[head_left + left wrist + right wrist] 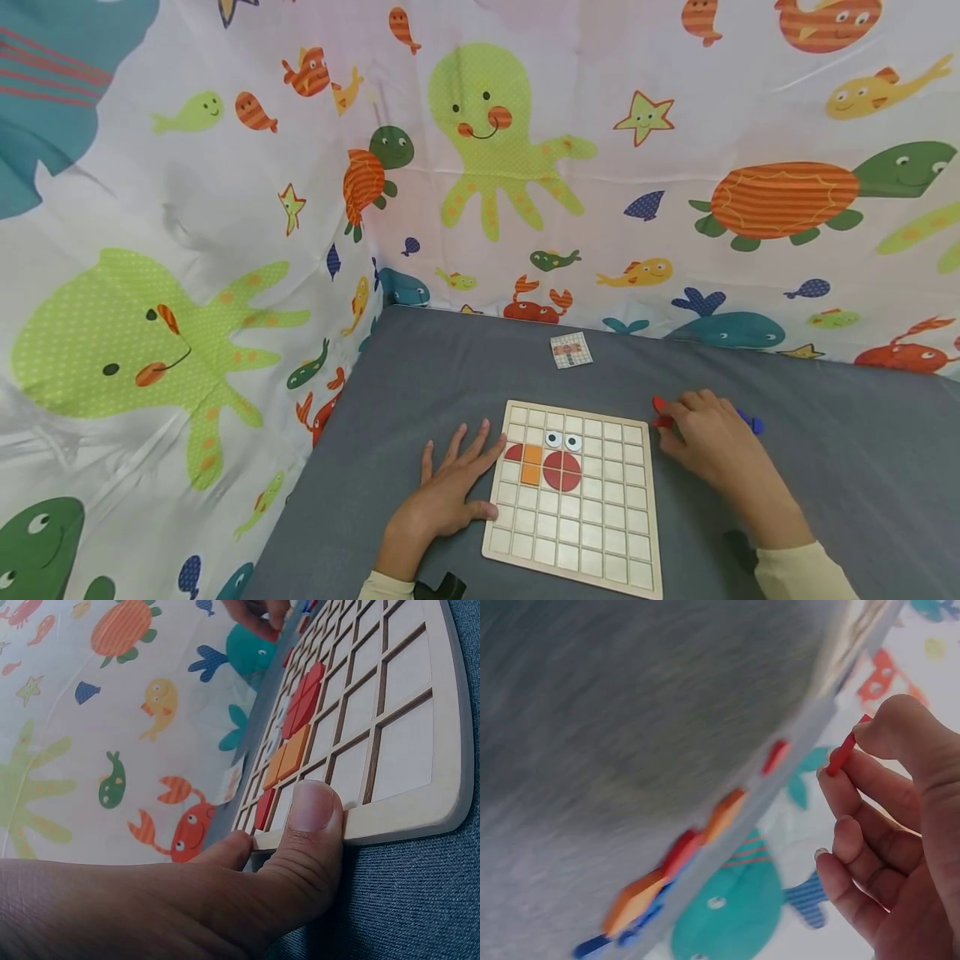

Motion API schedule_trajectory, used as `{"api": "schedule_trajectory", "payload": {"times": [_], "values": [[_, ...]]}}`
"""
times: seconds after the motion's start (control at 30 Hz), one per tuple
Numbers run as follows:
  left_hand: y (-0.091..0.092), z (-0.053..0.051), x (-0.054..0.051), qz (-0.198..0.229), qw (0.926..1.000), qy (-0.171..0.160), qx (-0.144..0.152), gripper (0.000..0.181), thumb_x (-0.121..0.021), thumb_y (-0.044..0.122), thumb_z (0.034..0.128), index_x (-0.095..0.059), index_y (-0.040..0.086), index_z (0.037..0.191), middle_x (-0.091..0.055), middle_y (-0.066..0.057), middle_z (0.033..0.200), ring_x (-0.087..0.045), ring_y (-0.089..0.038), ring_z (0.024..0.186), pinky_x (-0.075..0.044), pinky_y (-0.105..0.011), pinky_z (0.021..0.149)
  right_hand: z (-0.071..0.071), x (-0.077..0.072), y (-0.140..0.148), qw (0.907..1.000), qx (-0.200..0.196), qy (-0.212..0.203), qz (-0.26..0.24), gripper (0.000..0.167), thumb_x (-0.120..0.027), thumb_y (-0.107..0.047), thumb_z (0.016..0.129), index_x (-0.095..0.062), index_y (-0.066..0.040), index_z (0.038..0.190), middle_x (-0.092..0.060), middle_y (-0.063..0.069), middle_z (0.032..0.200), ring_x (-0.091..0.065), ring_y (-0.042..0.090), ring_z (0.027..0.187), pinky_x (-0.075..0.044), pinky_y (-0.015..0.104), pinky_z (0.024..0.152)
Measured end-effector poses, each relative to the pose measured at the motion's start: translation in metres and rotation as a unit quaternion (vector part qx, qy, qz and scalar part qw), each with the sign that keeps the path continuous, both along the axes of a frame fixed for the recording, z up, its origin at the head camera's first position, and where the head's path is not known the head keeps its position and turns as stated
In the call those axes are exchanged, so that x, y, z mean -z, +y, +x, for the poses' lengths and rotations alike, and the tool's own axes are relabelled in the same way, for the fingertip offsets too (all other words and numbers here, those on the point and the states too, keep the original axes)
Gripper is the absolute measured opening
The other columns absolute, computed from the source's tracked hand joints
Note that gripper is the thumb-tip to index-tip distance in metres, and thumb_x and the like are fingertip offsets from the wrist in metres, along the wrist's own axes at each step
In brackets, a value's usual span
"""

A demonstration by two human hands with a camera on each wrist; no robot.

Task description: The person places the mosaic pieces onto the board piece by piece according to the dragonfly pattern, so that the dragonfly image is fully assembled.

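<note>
A wooden grid board [611, 521] lies on the grey cloth. On its upper left part are two eye tiles [573, 443], a red circle of quarter tiles [562, 471], orange squares [532, 474] and a red curved tile [514, 452]. My left hand [446, 497] is spread at the board's left edge; in the left wrist view its thumb [307, 825] rests on the rim. Right of the board, my right hand [712, 442] pinches a small red tile [844, 752] between thumb and fingers. Another red tile [777, 756] lies on the cloth close by.
A small printed pattern card [571, 350] lies behind the board. Blue pieces [754, 425] show beyond my right hand, and orange pieces [634, 901] lie among them in the right wrist view. A curtain with sea animals [487, 108] stands behind and left.
</note>
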State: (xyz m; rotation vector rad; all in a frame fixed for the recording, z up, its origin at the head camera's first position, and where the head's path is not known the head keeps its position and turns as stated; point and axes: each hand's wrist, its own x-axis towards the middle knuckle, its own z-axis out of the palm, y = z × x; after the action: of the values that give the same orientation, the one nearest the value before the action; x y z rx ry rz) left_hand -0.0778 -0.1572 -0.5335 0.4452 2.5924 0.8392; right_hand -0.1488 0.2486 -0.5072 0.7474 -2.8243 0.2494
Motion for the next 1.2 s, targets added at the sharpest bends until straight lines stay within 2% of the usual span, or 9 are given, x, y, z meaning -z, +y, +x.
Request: {"api": "schedule_trajectory", "payload": {"times": [0.17, 0.3, 0.5, 0.67, 0.93, 1.17, 1.2], "values": [[-0.002, 0.0, 0.01, 0.012, 0.9999, 0.006, -0.001, 0.101, -0.081, 0.038, 0.0866, -0.024, 0.039, 0.17, -0.007, 0.004, 0.179, 0.004, -0.035, 0.165, 0.014, -0.076, 0.12, 0.01, -0.011, -0.026, 0.9985, -0.042, 0.031, -0.014, 0.021, -0.087, -0.014, 0.081, -0.077, -0.004, 0.097, -0.069, 0.01, 0.096, -0.062, 0.031, 0.089, -0.058, 0.05, 0.074], [-0.003, -0.001, 0.017, 0.012, 0.9999, 0.01, -0.004, 0.101, -0.081, 0.039, 0.0864, -0.023, 0.042, 0.169, -0.005, 0.008, 0.178, 0.005, -0.032, 0.165, 0.015, -0.075, 0.12, 0.014, -0.016, -0.052, 0.9961, -0.076, 0.04, -0.019, 0.021, -0.088, -0.014, 0.08, -0.077, -0.007, 0.096, -0.069, 0.006, 0.095, -0.06, 0.026, 0.087, -0.057, 0.044, 0.073], [-0.003, 0.0, 0.014, 0.018, 0.9998, 0.012, 0.001, 0.102, -0.082, 0.038, 0.087, -0.021, 0.042, 0.169, -0.004, 0.007, 0.179, 0.005, -0.034, 0.165, 0.016, -0.075, 0.12, 0.018, -0.016, -0.091, 0.9921, -0.111, 0.054, -0.022, 0.023, -0.091, -0.018, 0.079, -0.079, -0.008, 0.096, -0.067, 0.003, 0.093, -0.058, 0.021, 0.086, -0.055, 0.035, 0.071], [-0.003, 0.0, 0.013, 0.013, 0.9999, 0.011, 0.0, 0.102, -0.082, 0.038, 0.0866, -0.022, 0.041, 0.17, -0.005, 0.005, 0.179, 0.004, -0.035, 0.165, 0.014, -0.076, 0.12, 0.021, -0.016, -0.12, 0.9899, -0.128, 0.057, -0.021, 0.023, -0.091, -0.021, 0.08, -0.08, -0.01, 0.097, -0.068, 0.001, 0.092, -0.059, 0.02, 0.086, -0.056, 0.034, 0.072], [-0.001, 0.0, -0.002, 0.003, 0.9999, 0.014, 0.004, 0.1, -0.082, 0.035, 0.0877, -0.026, 0.032, 0.17, -0.01, -0.003, 0.179, 0.0, -0.039, 0.164, 0.01, -0.078, 0.12, 0.03, -0.012, -0.158, 0.9856, -0.16, 0.055, -0.003, 0.02, -0.089, -0.022, 0.082, -0.079, -0.012, 0.096, -0.068, -0.001, 0.091, -0.058, 0.017, 0.083, -0.057, 0.034, 0.076], [-0.002, 0.002, 0.002, 0.016, 0.9994, 0.028, 0.011, 0.103, -0.084, 0.034, 0.0857, -0.026, 0.035, 0.17, -0.011, -0.004, 0.179, -0.001, -0.042, 0.163, 0.008, -0.08, 0.119, 0.039, -0.002, -0.18, 0.9836, -0.168, 0.058, 0.029, 0.019, -0.086, -0.024, 0.082, -0.079, -0.015, 0.096, -0.068, -0.002, 0.091, -0.058, 0.017, 0.083, -0.057, 0.037, 0.08], [-0.003, 0.002, 0.005, 0.019, 0.9991, 0.035, 0.012, 0.102, -0.084, 0.036, 0.0856, -0.026, 0.035, 0.17, -0.01, -0.003, 0.179, -0.001, -0.04, 0.164, 0.008, -0.08, 0.118, 0.04, -0.002, -0.182, 0.9836, -0.167, 0.057, 0.036, 0.018, -0.086, -0.025, 0.083, -0.078, -0.015, 0.096, -0.068, -0.002, 0.091, -0.058, 0.017, 0.083, -0.057, 0.037, 0.08]]}}
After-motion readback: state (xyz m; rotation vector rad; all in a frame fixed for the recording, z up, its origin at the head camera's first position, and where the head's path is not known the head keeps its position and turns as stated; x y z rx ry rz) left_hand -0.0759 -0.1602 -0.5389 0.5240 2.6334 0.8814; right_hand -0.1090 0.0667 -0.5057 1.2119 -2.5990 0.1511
